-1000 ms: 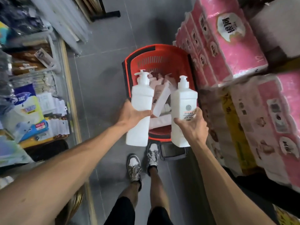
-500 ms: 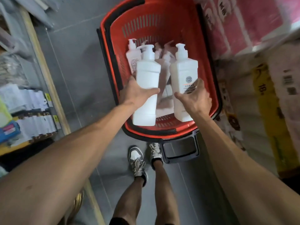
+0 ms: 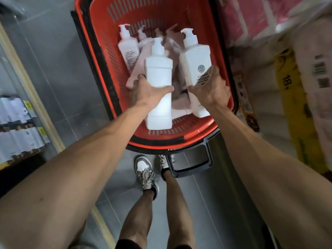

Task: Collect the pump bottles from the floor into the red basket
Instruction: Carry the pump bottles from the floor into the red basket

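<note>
Standing over the basket (image 3: 100, 42), the person has the left grip (image 3: 149, 94) curled round a plain bottle (image 3: 159, 72) and the right grip (image 3: 210, 90) round a labelled bottle (image 3: 196, 56), both upright over its near end; other bottles (image 3: 128, 49) lie heaped farther in.

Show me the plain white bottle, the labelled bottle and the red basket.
plain bottle (image 3: 159, 69), head view, upper body below the pump.
labelled bottle (image 3: 195, 54), head view, blank shoulder above the round logo.
basket (image 3: 100, 24), head view, inner left wall.
</note>
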`<state>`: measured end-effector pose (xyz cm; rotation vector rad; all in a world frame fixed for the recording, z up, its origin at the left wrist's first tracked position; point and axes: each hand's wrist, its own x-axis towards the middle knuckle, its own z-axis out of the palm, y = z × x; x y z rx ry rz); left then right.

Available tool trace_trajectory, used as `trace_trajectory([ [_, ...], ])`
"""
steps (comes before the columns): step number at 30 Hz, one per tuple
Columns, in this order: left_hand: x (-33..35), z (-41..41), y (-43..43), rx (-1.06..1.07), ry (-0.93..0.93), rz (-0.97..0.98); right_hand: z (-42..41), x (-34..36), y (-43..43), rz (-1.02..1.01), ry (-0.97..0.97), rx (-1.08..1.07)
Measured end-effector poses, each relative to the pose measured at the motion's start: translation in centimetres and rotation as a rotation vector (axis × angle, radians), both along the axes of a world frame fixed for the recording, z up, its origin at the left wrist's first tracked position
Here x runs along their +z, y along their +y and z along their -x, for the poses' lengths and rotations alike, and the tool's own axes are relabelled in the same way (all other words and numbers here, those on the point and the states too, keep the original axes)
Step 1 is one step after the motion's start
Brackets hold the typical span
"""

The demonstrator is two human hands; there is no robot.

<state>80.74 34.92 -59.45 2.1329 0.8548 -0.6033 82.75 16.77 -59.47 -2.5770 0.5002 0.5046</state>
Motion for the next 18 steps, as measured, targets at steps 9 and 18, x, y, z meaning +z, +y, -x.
trace_trajectory([
  [9, -2.6, -1.5, -1.9, -0.079, 0.0, -0.096, -0.4, -3.1, 0.0, 0.032, 0.012, -0.046],
  [18, -4.9, 0.4, -1.3, -0.289, -0.007, -0.14, -0.2, -4.6, 1.0, -0.011, 0.051, -0.101],
])
